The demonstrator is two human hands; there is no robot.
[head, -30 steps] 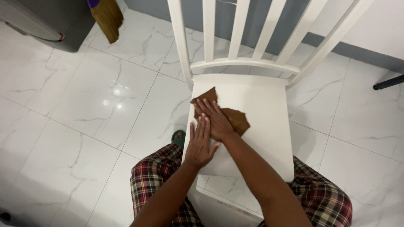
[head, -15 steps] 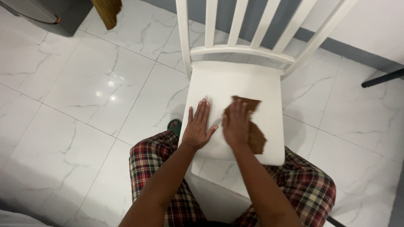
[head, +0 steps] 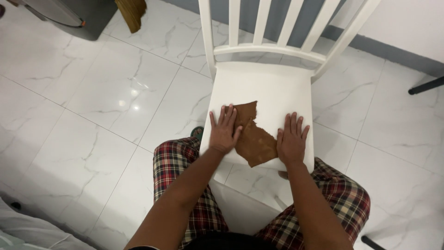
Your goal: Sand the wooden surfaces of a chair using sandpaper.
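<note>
Your left hand (head: 223,133) lies flat with its fingers (head: 230,114) spread open, covering the left edge of the brown cloth (head: 253,139), so you cannot see how far the cloth runs beneath your palm. The cloth lies crumpled on the front of the white chair seat (head: 263,88), between your hands. Your right hand (head: 291,139) rests flat just beside it, fingers open and gripping nothing, while the chair's back (head: 273,28) is cut off at the top.

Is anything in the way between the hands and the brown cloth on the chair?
Nothing visible. The left hand lies on the cloth, and the right hand lies flat at its right edge on the chair seat.
</note>
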